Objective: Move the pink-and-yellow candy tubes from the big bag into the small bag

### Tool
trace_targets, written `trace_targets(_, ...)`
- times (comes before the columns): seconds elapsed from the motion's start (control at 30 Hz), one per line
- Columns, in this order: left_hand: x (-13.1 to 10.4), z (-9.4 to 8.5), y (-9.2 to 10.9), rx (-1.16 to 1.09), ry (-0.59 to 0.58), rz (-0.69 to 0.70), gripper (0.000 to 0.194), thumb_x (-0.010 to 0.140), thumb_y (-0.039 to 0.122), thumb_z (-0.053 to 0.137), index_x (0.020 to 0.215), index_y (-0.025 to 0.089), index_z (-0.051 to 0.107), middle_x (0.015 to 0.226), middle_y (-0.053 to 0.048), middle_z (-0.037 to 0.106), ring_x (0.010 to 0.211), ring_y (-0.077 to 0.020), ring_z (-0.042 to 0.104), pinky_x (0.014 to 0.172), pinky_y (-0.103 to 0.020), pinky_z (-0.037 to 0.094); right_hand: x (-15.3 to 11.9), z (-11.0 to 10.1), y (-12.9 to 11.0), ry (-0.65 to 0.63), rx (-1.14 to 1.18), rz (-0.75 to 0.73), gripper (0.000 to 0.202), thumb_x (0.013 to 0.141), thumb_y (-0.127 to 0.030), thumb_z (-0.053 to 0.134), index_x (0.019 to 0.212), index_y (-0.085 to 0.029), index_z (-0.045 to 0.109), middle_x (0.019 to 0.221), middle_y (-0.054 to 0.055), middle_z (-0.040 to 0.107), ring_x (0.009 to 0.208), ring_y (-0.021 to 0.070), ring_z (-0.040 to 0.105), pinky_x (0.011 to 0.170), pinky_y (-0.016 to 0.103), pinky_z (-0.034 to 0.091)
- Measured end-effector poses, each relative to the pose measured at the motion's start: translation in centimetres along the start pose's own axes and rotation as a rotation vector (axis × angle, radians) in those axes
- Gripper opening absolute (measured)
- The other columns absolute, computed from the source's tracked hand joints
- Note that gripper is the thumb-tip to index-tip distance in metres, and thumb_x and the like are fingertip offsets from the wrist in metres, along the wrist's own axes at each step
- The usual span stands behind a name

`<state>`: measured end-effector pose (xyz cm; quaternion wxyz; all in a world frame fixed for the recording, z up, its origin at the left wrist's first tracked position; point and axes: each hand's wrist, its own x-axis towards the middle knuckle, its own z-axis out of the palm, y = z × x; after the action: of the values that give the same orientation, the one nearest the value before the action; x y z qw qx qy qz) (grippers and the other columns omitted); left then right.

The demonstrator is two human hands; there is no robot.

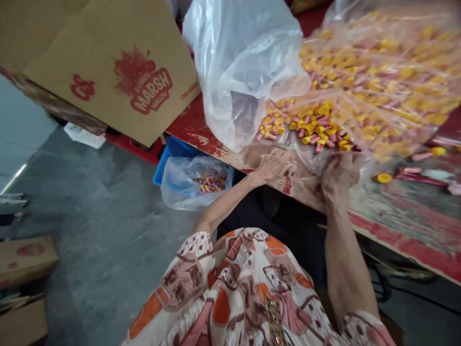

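Note:
On the worn red table edge, my left hand (275,166) lies with its fingers stretched out, just below the mouth of a large clear plastic bag (248,53). My right hand (341,175) is curled at the bag's lower edge, its fingers wrapped on the plastic; the fingertips are partly hidden. Between and beyond my hands, small pink pieces with yellow caps (317,126) spill together at the bag's opening. Many more of them show through the film at the right.
A printed cardboard box (144,62) stands at the left. Below the table edge, a blue crate (173,150) holds a plastic bag (176,190) with more pieces. A loose yellow cap (384,178) and pink bits lie at the right. More cartons (27,259) sit on the floor.

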<state>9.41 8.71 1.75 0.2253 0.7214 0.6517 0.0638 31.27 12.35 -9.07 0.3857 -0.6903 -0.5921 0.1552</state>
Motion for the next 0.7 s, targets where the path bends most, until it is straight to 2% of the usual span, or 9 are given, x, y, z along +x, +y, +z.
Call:
trace_targets(0.1, -3.7, -1.2, -4.2, -0.072, 0.059, -0.049, 0.026, 0.123, 0.025, 0.054, 0.142, 0.019, 0.071, 0.143, -0.008, 0.079, 0.131, -0.0248, 0.073, 0.113, -0.035, 0.057, -0.3, 0.0, 0.0, 0.043, -0.007, -0.015, 0.041, 0.096, -0.023, 0.044, 0.129, -0.024, 0.070, 0.140, 0.022, 0.062, 0.136, 0.0407, 0.062, 0.120, 0.069, 0.051)
trace_targets(0.2, -9.7, -2.2, -10.9, -0.047, 0.201, -0.327, 0.025, 0.122, 0.029, 0.053, 0.139, 0.024, 0.070, 0.134, -0.009, 0.080, 0.126, -0.0272, 0.078, 0.108, -0.037, 0.062, -0.9, -0.1, -0.1, 0.074, -0.025, -0.023, 0.044, 0.099, -0.024, 0.045, 0.138, -0.022, 0.066, 0.141, 0.024, 0.062, 0.139, 0.0402, 0.059, 0.120, 0.065, 0.052)
trace_targets(0.3, -14.9, -2.2, -17.5, 0.088, 0.150, -0.512, 0.013, 0.113, 0.026, 0.066, 0.124, 0.024, 0.073, 0.130, -0.013, 0.078, 0.125, -0.0332, 0.078, 0.108, -0.043, 0.064, -0.9, 0.3, 0.5, 0.104, -0.067, 0.013, 0.042, 0.101, -0.024, 0.046, 0.137, -0.017, 0.067, 0.134, 0.026, 0.064, 0.134, 0.0412, 0.061, 0.118, 0.065, 0.052)
trace_targets(0.37, -15.8, -1.8, -20.1, 0.120, 0.156, -0.542, 0.016, 0.109, 0.023, 0.067, 0.124, 0.022, 0.073, 0.128, -0.015, 0.077, 0.124, -0.0348, 0.078, 0.108, -0.046, 0.066, -0.7, 0.7, 1.2, 0.116, -0.093, 0.014, 0.041, 0.100, -0.025, 0.048, 0.134, -0.015, 0.069, 0.131, 0.025, 0.065, 0.131, 0.0416, 0.063, 0.116, 0.064, 0.054)
trace_targets(0.4, -15.0, -1.6, -20.7, 0.106, 0.196, -0.508, 0.018, 0.110, 0.023, 0.064, 0.126, 0.022, 0.073, 0.129, -0.015, 0.076, 0.124, -0.0340, 0.078, 0.111, -0.046, 0.065, -0.6, 0.8, 1.6, 0.117, -0.100, -0.001, 0.041, 0.100, -0.026, 0.049, 0.133, -0.015, 0.070, 0.129, 0.025, 0.066, 0.130, 0.0417, 0.064, 0.115, 0.063, 0.054)
trace_targets(0.47, -11.1, -1.4, -20.7, 0.036, 0.318, -0.356, 0.025, 0.114, 0.022, 0.055, 0.132, 0.022, 0.072, 0.131, -0.014, 0.077, 0.127, -0.0305, 0.077, 0.119, -0.045, 0.063, -0.5, 0.8, 2.0, 0.120, -0.103, -0.039, 0.040, 0.101, -0.029, 0.049, 0.132, -0.015, 0.071, 0.127, 0.024, 0.068, 0.126, 0.0410, 0.065, 0.112, 0.062, 0.056)
trace_targets(0.57, -0.8, -2.1, -19.5, -0.079, 0.453, -0.159, 0.032, 0.116, 0.023, 0.050, 0.141, 0.021, 0.070, 0.142, -0.015, 0.076, 0.139, -0.0293, 0.073, 0.130, -0.047, 0.057, -0.5, 0.4, 1.9, 0.128, -0.098, -0.065, 0.040, 0.105, -0.035, 0.047, 0.129, -0.016, 0.073, 0.124, 0.022, 0.069, 0.116, 0.0373, 0.068, 0.107, 0.057, 0.057)
trace_targets(0.63, 6.3, -2.9, -18.6, -0.146, 0.483, -0.180, 0.038, 0.117, 0.023, 0.051, 0.151, 0.018, 0.065, 0.158, -0.019, 0.070, 0.154, -0.0296, 0.064, 0.138, -0.051, 0.050, -0.7, 0.2, 1.5, 0.128, -0.095, -0.065, 0.043, 0.107, -0.040, 0.046, 0.127, -0.016, 0.075, 0.122, 0.021, 0.069, 0.107, 0.0343, 0.069, 0.103, 0.054, 0.058)
trace_targets(0.7, 11.6, -3.3, -18.0, -0.201, 0.475, -0.243, 0.047, 0.118, 0.021, 0.048, 0.164, 0.011, 0.054, 0.172, -0.024, 0.060, 0.164, -0.0311, 0.056, 0.143, -0.059, 0.042, -0.7, 0.1, 1.1, 0.115, -0.103, -0.054, 0.045, 0.107, -0.045, 0.045, 0.127, -0.016, 0.075, 0.122, 0.020, 0.069, 0.099, 0.0318, 0.069, 0.099, 0.051, 0.059)
